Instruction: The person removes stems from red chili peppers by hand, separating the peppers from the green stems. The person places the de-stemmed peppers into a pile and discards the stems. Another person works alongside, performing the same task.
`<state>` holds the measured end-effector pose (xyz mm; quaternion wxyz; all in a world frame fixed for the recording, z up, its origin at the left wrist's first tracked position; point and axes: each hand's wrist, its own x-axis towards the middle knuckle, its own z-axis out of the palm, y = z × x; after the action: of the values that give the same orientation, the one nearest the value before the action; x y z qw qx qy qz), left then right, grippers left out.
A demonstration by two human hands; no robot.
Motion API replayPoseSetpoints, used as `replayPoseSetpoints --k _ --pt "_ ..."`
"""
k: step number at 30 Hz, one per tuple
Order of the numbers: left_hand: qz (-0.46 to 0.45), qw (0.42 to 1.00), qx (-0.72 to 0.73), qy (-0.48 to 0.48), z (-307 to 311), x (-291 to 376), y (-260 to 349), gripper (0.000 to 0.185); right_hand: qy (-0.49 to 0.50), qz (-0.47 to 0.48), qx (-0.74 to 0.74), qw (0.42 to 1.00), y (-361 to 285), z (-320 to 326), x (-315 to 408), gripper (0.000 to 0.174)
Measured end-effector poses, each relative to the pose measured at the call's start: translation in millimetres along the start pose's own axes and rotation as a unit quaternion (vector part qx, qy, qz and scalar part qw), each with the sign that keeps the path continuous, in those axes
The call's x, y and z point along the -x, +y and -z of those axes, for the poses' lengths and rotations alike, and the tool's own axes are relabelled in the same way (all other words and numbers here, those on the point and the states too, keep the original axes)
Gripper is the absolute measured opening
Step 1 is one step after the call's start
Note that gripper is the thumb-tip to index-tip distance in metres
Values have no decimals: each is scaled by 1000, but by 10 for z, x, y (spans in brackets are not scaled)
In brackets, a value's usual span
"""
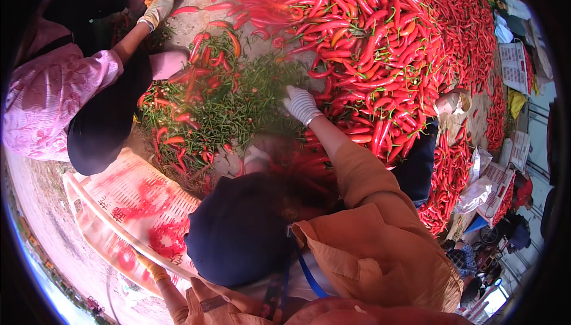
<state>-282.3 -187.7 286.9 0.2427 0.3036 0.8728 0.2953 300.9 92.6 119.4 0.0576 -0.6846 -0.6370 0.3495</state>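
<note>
My right hand (302, 104), in a striped white glove, reaches out between a large heap of red chili peppers (370, 48) and a pile of green pepper stems (218, 106). Its fingertips blur into the stems, so whether it holds anything cannot be told. At the lower left, my left hand (151, 268), in a yellowish glove, is at the rim of a pale plastic crate (129, 236) that lies tilted and has red peppers showing through its slatted side. A few red peppers lie scattered among the stems.
At the upper left a co-worker sits close by in pink floral clothing, their gloved hands (157, 8) near loose peppers. More peppers spread at the right beside white crates (513, 67), a yellow bag (516, 103) and pale sacks (477, 191). Other people are at the far right.
</note>
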Motion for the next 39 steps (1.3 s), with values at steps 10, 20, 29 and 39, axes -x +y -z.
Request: replayPoseSetpoints --k 10,20,29,39 --pt "-205 963 17 175 310 -45 1707 35 13 24 225 974 511 503 -53 24" --pt "-175 891 239 -344 -2794 289 2735 27 17 94 240 966 575 354 -409 16" --pt "-362 788 96 -489 -4482 522 2512 40 152 124 -75 978 -103 373 44 25" --pt "-446 709 73 -541 -4144 544 2584 23 22 -197 -788 583 -677 240 579 18"
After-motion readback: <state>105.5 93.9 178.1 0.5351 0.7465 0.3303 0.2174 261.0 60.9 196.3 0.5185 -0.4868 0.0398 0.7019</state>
